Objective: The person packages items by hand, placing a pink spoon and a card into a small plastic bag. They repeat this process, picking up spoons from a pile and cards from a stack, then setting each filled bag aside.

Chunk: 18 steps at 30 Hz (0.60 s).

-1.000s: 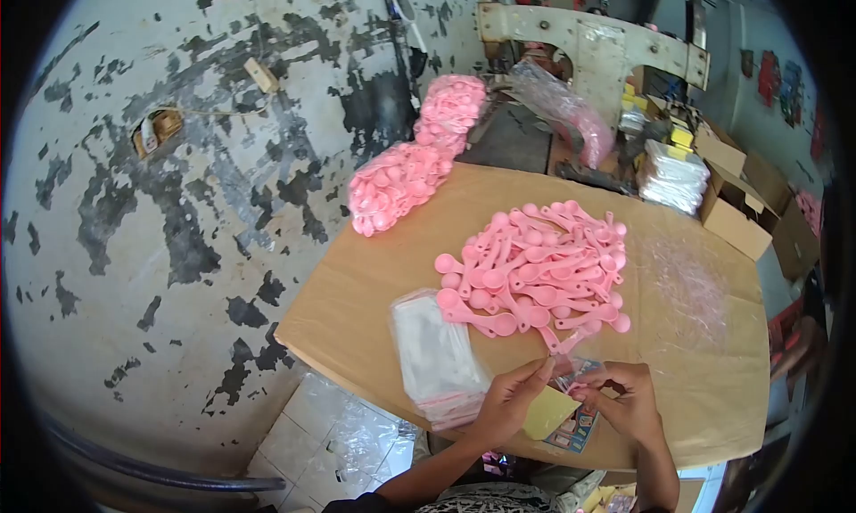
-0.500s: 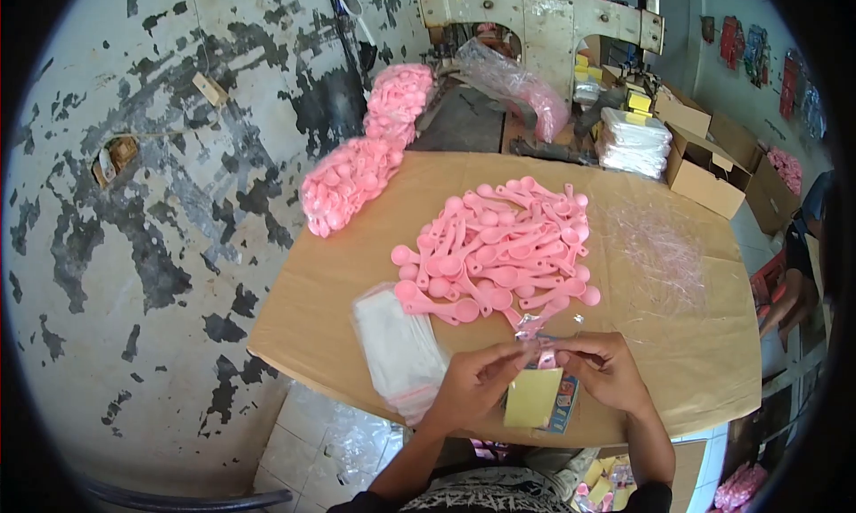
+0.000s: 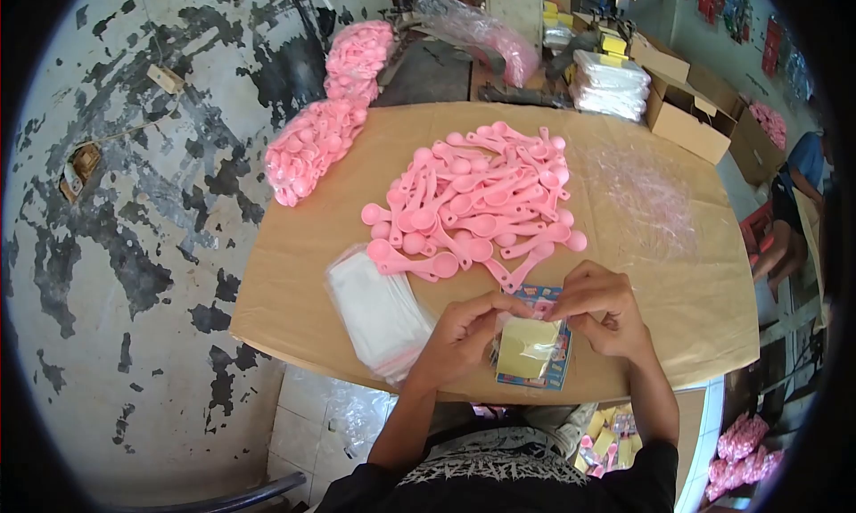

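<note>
Head view, lower centre: left hand (image 3: 459, 335) and right hand (image 3: 602, 312) fingers pinched the top edge — the best hold — of a light, floppy, likely slippery clear plastic yellow-carded packet (image 3: 528, 352).

Peeling grey wall (image 3: 134, 201), brown table (image 3: 695, 308), tiled floor (image 3: 312, 424).

One clear packet (image 3: 526, 352): we logged a plain yellow card showing through its glossy face and a printed, blue-edged card (image 3: 535, 381) behind it, peeping out at top and bottom. It lay nearly flat at the near edge of the brown table top (image 3: 294, 281). The left hand (image 3: 464, 330) and right hand (image 3: 602, 310) pinched its upper end, where something pink sat, mostly hidden.
</note>
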### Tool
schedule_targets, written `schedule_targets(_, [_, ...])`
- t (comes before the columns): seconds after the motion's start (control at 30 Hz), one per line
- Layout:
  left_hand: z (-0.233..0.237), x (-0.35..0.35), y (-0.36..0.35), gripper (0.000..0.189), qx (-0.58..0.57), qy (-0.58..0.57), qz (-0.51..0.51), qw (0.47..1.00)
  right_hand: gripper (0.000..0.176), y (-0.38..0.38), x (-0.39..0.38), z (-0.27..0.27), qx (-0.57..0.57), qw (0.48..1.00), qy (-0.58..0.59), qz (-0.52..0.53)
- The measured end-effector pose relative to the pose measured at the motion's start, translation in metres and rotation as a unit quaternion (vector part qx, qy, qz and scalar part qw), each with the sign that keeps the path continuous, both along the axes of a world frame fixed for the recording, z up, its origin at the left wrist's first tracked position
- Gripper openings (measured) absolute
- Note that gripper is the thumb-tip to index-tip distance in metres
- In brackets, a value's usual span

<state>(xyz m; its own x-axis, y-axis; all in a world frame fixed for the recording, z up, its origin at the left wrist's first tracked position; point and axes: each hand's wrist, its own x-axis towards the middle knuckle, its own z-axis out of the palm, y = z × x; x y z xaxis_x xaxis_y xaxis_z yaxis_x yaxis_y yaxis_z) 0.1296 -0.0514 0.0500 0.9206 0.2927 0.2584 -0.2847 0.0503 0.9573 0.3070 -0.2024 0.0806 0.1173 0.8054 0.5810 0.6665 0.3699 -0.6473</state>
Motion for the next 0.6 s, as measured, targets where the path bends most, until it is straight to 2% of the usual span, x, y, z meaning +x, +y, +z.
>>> schedule_targets(0.03, [-0.001, -0.001, 0.001, 0.029, -0.011, 0.007, -0.012, 1.000, 0.030, -0.002, 0.001, -0.001, -0.004, 1.000, -0.002, 0.000])
schedule_targets(0.07, [0.005, -0.003, -0.001, 0.027, -0.064, 0.065, -0.022, 0.996, 0.030, -0.002, 0.002, -0.001, -0.005, 1.000, -0.006, 0.000])
schedule_targets(0.17, [-0.002, -0.003, 0.002, 0.020, -0.155, 0.019, -0.069, 0.985, 0.030, -0.001, 0.004, -0.001, -0.004, 1.000, -0.004, 0.009])
schedule_targets(0.27, [-0.013, 0.000, 0.002, 0.010, 0.026, -0.002, -0.025, 0.999, 0.034, -0.001, 0.008, -0.003, -0.005, 1.000, -0.009, 0.015])
schedule_targets(0.3, [-0.011, 0.001, 0.000, 0.010, 0.016, 0.016, -0.015, 1.000, 0.036, -0.001, 0.010, -0.004, -0.006, 1.000, -0.014, 0.016])
schedule_targets(0.4, [-0.006, 0.001, -0.006, 0.016, -0.012, 0.049, 0.009, 0.999, 0.031, -0.003, 0.009, -0.018, -0.006, 0.986, 0.160, -0.038])
schedule_targets(0.5, [-0.005, 0.000, -0.011, 0.019, -0.020, 0.047, 0.023, 0.998, 0.025, -0.004, -0.027, 0.015, -0.072, 0.983, 0.165, -0.045])
schedule_targets(0.6, [0.015, -0.015, -0.020, 0.023, 0.018, 0.028, 0.058, 0.998, 0.026, -0.023, -0.021, 0.022, -0.182, 0.973, 0.114, -0.081])
